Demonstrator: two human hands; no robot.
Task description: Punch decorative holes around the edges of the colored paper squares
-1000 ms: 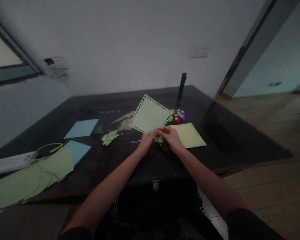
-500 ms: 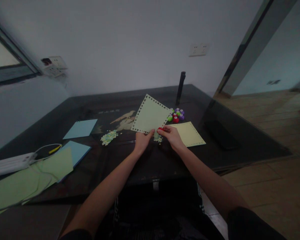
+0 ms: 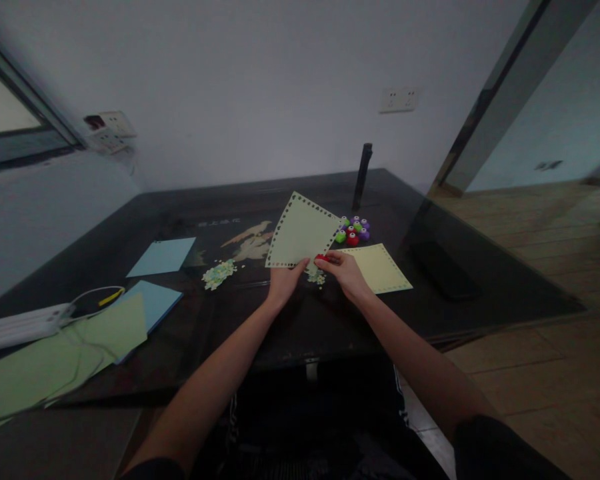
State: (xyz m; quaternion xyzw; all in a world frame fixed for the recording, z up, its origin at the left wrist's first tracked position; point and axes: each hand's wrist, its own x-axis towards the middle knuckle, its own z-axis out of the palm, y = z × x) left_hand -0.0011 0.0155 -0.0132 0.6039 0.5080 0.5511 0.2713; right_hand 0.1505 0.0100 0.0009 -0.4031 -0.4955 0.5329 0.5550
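Note:
My left hand grips the lower edge of a pale green sheet of paper, thumb in front. Small punched holes line the sheet's edges. Closed around a small red craft punch is my right hand, at the sheet's lower right corner. Under the hands lies a small pile of paper punch-outs. Beyond my right hand stands a cluster of red, green and purple craft punches. A pale yellow sheet with a punched border lies flat to the right, partly behind my right hand.
Another heap of punch-outs is left of my hands. Blue paper, a stack of green sheets and a white power strip with cables lie at left. A black phone-like object is at right; a dark upright stick stands behind.
The pale green sheet has tilted and shifted slightly, its left corner now a little farther right and curved. Both hands keep their holds, almost in place.

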